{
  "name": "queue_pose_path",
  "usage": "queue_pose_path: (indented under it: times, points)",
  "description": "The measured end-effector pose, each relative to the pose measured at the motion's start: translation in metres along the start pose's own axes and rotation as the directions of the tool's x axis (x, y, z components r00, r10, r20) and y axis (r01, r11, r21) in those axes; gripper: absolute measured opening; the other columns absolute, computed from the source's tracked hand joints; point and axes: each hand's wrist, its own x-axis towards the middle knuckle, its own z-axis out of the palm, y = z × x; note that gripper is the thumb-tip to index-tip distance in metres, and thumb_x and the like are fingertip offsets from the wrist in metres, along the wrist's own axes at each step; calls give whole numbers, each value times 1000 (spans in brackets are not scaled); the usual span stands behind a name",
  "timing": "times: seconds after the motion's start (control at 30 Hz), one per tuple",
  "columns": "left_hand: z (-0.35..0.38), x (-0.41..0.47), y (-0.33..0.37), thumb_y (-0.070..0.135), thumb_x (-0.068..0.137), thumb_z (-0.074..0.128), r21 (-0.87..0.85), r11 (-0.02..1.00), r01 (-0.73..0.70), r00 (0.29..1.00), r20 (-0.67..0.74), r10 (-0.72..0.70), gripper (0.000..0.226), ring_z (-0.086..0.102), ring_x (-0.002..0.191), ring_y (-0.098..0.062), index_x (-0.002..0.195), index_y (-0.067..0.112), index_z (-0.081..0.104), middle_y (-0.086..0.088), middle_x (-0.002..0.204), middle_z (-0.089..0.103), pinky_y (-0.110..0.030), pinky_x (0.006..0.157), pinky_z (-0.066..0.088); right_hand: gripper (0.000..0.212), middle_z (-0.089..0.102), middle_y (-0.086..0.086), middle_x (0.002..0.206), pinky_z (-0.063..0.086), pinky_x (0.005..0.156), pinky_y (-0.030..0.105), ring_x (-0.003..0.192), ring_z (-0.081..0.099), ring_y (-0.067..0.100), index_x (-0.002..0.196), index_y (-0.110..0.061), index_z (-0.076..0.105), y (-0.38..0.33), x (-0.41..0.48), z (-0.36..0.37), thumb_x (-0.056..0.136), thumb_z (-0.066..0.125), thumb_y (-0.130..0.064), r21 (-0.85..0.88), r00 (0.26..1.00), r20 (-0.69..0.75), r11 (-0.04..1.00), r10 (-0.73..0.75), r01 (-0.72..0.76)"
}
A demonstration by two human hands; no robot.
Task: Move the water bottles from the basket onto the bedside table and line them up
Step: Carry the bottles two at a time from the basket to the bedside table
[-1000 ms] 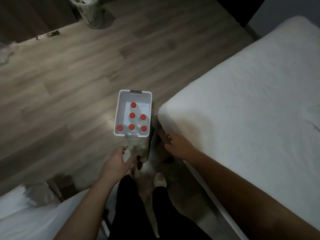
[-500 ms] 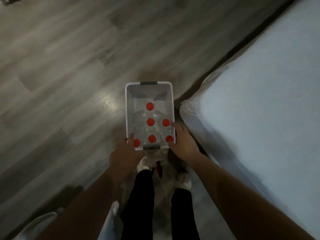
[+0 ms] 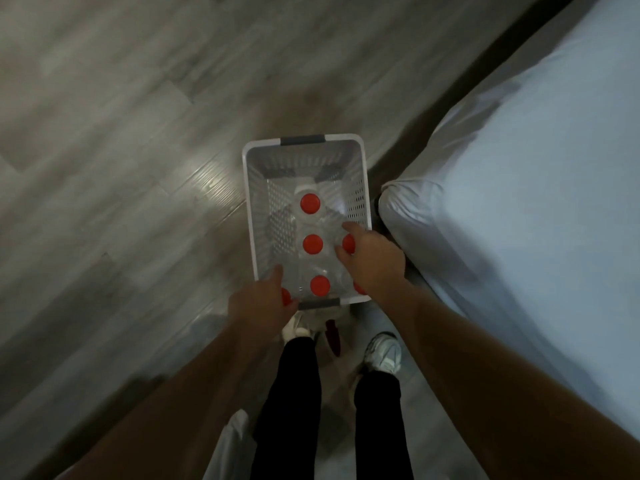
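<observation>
The left hand (image 3: 259, 303) covers the near-left red cap (image 3: 285, 296) and the right hand's (image 3: 373, 259) thumb and forefinger flank another, neither grip showing plainly whether it holds, over the clear plastic red-capped water bottles (image 3: 312, 244) standing in the white perforated plastic basket (image 3: 248, 202) on the grey wood floor (image 3: 138, 133) beside the white bed (image 3: 519, 174).

The room was dim and the whole picture soft. A pale glare lay on the grey wood-plank floor (image 3: 145, 109) at nine o'clock; the white sheeted mattress (image 3: 540, 174) at three o'clock was brightest, with dark shadow along its edge. Lines bowed toward the corners.
</observation>
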Motion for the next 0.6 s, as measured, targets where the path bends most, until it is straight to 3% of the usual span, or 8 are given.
queue_pose_path:
  times: [0.23, 0.4, 0.6]
  points:
    - [-5, 3, -4, 44, 89, 46, 3, 999, -50, 995, -86, 50, 56, 64, 81, -22, 140, 25, 29, -3, 92, 67, -31, 67, 52, 38, 66, 5, 114, 35, 71, 22, 96, 64, 21, 126, -22, 53, -1, 0, -8, 93, 49, -40, -97, 998, -37, 994, -55, 51]
    - [-16, -3, -4, 44, 89, 46, -9, 999, -40, 996, -75, 39, 52, 64, 78, -20, 136, 25, 33, -2, 91, 66, -29, 65, 50, 37, 67, 4, 107, 36, 69, 23, 90, 63, 22, 127, -25, 52, 1, -14, -26, 93, 47, -39, -74, 999, -5, 996, -50, 49]
    - [-37, -26, 6, 44, 90, 45, -41, 997, -65, 993, -99, 61, 44, 61, 71, -14, 129, 25, 40, 2, 89, 65, -29, 66, 54, 40, 66, 3, 113, 38, 70, 23, 96, 63, 21, 130, -26, 50, -2, -42, -50, 93, 47, -41, -40, 998, 4, 997, -67, 67]
